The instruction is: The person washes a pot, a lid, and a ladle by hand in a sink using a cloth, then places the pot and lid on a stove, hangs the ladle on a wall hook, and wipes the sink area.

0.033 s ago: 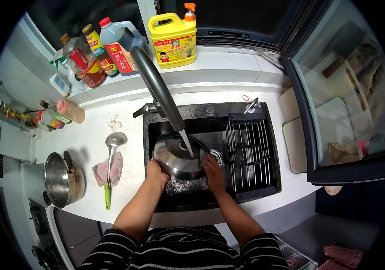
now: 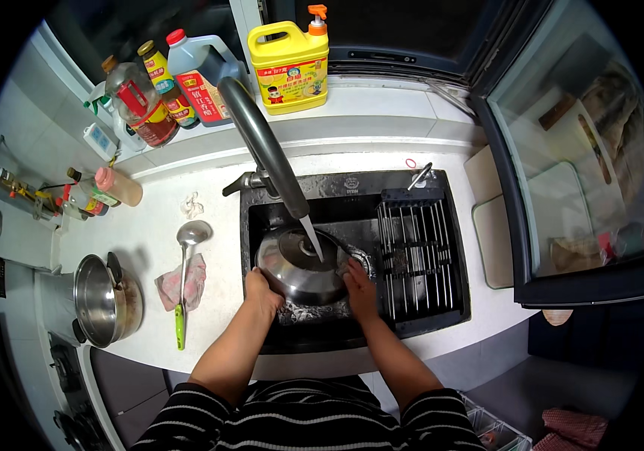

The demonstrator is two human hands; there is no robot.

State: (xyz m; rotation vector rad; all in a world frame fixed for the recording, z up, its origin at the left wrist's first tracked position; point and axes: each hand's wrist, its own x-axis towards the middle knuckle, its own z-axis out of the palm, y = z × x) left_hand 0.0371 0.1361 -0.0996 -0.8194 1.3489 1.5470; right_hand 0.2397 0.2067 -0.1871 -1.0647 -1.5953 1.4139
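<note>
A round steel pot lid with a knob lies tilted in the black sink. A thin stream of water from the dark curved faucet falls onto it. My left hand grips the lid's left rim. My right hand holds the right rim, its fingertips by a grey wad that I cannot make out. Foamy water sits under the lid.
A black dish rack fills the sink's right half. On the white counter to the left lie a ladle on a pink cloth and a steel pot. A yellow detergent bottle and sauce bottles stand behind.
</note>
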